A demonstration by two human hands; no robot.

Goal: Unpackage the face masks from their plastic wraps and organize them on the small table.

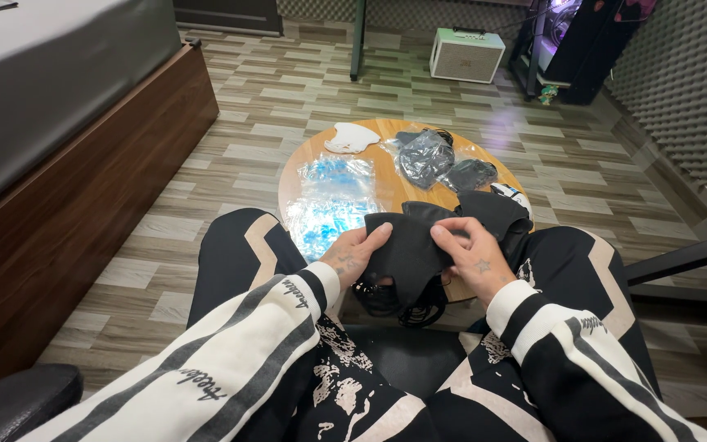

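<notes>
Above the round table (pixel 386 176), left hand (pixel 352 255) and right hand (pixel 472 255) (fingers pinching) both grip black masks (pixel 411 250).

black face mask (pixel 409 250), crumpled, held above lap

Single head-worn view, steeply downward (close) over lap and round table (pixel 386 184)

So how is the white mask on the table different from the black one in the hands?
The white mask is pale and lies alone on the round table; the black mask is dark and held by the left hand and right hand. Both are out of their bags.
</notes>
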